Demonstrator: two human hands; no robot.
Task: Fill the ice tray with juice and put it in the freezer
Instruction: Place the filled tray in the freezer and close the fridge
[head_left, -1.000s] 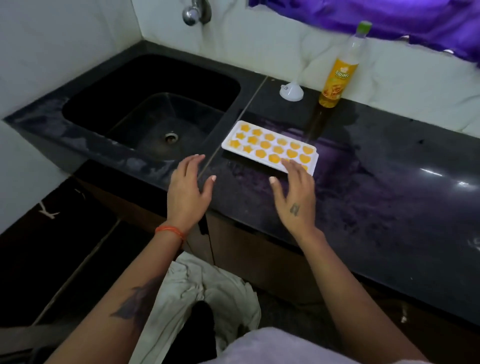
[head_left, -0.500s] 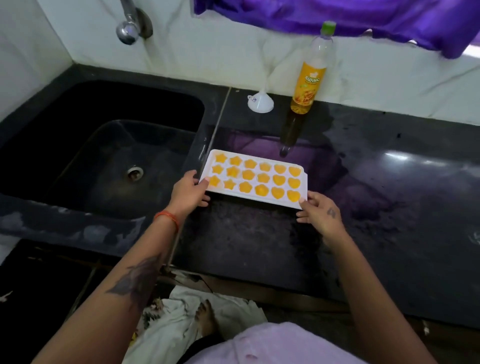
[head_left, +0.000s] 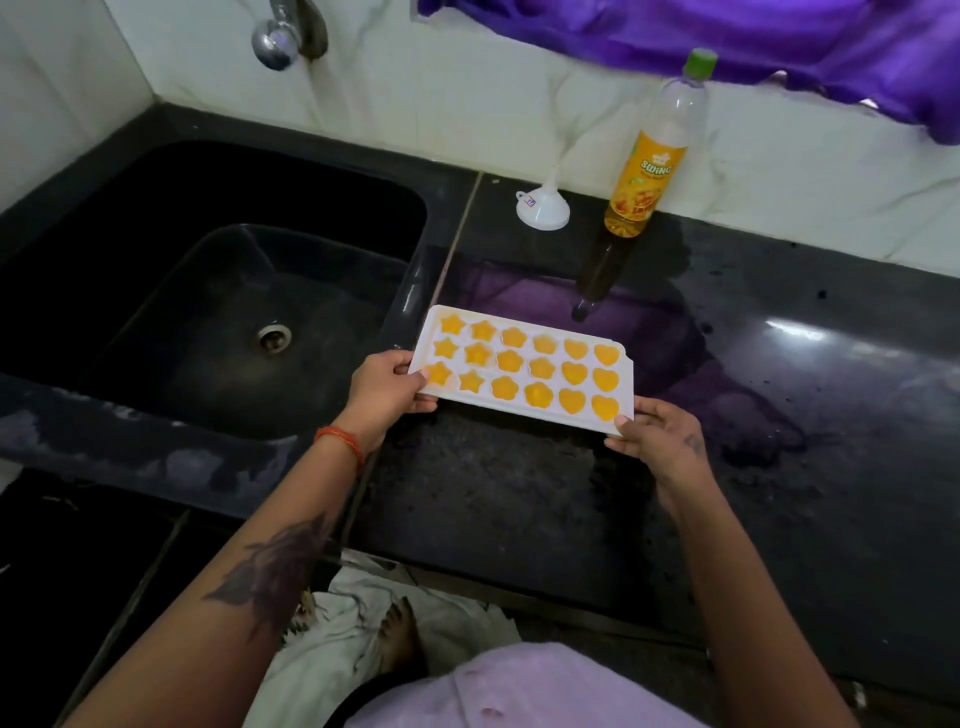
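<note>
A white ice tray (head_left: 561, 414) with several star, flower and heart cells full of orange juice lies level over the black counter (head_left: 493, 493). My left hand (head_left: 387, 389) grips its left end, thumb on the rim. My right hand (head_left: 660, 434) holds the near right corner. Whether the tray touches the counter I cannot tell. A juice bottle (head_left: 649, 156) with a green cap and a little juice left stands at the back by the wall.
A white funnel (head_left: 543, 205) stands upside down left of the bottle. A black sink (head_left: 218, 291) lies to the left under a metal tap (head_left: 280, 31). Purple cloth (head_left: 727, 36) hangs above the counter. The counter's front edge is below my arms.
Both hands went from hovering open near the tray to gripping its two ends. The tray now sits a little closer to me and looks slightly raised.
</note>
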